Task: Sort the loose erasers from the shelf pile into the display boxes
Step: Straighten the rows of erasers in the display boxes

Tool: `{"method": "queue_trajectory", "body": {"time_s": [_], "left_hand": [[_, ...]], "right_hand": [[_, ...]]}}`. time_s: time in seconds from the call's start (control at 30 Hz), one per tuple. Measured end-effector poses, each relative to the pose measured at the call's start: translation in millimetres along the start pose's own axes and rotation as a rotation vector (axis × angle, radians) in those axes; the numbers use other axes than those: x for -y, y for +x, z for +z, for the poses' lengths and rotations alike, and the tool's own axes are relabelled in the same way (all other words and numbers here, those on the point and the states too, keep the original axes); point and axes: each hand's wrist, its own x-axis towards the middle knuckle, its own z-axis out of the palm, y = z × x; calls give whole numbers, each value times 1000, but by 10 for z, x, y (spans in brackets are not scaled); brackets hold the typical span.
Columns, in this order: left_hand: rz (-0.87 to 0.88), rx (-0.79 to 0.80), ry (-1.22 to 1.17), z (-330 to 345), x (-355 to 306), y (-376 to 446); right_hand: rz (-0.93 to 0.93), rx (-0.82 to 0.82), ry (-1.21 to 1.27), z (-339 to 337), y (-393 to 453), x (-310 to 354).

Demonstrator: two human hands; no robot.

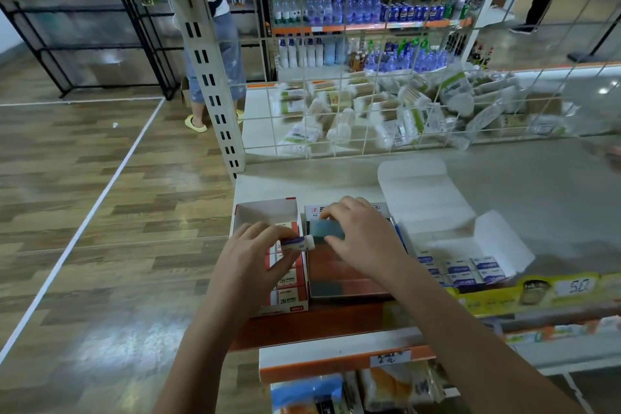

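Three display boxes stand side by side at the shelf's front edge. The left box [267, 212] holds red-and-white erasers marked 2B. Over it, my left hand [258, 255] pinches a white eraser with a blue sleeve [298, 243]. The middle box [349, 289] holds dark grey and reddish erasers. My right hand [361, 239] grips a dark teal eraser [325, 228] above its far end. The right white box [497, 239], flaps open, holds blue-and-white erasers [470, 270].
A wire mesh panel [369, 111] backs the shelf, with packets of cotton swabs behind it. A perforated white upright [211, 87] stands at the shelf's left corner. A person in jeans and yellow slippers [218, 54] stands in the aisle beyond. Lower shelves hold packaged goods.
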Motion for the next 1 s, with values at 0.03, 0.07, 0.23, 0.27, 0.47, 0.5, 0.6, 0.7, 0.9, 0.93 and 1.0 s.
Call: {"method": "queue_trajectory", "body": {"time_s": [0.03, 0.07, 0.23, 0.27, 0.47, 0.5, 0.6, 0.7, 0.9, 0.93, 1.0], "left_hand": [[5, 6, -1, 7, -2, 6], [15, 12, -2, 14, -2, 9], [49, 37, -18, 39, -3, -5], [55, 36, -19, 41, -3, -3], [96, 19, -30, 26, -39, 7], [94, 20, -35, 22, -48, 9], [100, 27, -32, 12, -54, 9], [104, 31, -33, 2, -57, 3], [101, 24, -34, -1, -30, -9], [102, 20, -30, 1, -30, -6], [104, 14, -23, -1, -40, 15]], "right_hand": [[22, 0, 44, -5, 0, -10], [38, 0, 87, -2, -1, -14], [45, 6, 169, 64, -10, 15], [34, 5, 149, 76, -13, 15], [1, -33, 21, 69, -50, 8], [-2, -44, 6, 64, -56, 10], [-28, -54, -20, 64, -65, 17], [-36, -52, -29, 87, -67, 20], [-26, -37, -42, 133, -59, 7], [-29, -27, -57, 133, -60, 5], [-35, 6, -73, 112, -52, 4]]}}
